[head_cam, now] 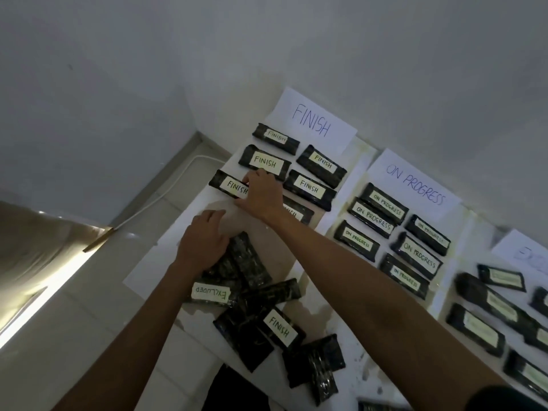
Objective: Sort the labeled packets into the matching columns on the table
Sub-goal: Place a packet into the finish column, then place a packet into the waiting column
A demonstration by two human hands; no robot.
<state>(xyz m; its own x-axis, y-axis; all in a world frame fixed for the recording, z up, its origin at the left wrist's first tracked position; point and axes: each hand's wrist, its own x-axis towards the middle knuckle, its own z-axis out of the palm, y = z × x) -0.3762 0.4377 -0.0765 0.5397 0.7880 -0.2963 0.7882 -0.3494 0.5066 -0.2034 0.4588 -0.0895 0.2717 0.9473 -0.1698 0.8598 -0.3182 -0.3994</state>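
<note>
My right hand (261, 192) grips the right end of a dark packet labelled FINISH (228, 185), which lies flat at the left of the FINISH column under the FINISH sign (314, 120). Several FINISH packets (265, 163) lie in two rows there. My left hand (203, 241) rests palm down on a face-down dark packet (249, 259) at the top of the unsorted pile. That pile holds an EXCLUDED packet (212, 292) and a FINISH packet (280, 323). The ON PROGRESS sign (415, 185) heads a column of several ON PROGRESS packets (373, 219).
A third column of blurred labelled packets (501, 304) with its own sign (525, 250) fills the right side. The white table's left edge (148, 259) drops to a tiled floor with a white cable (175, 185). A wall stands behind the signs.
</note>
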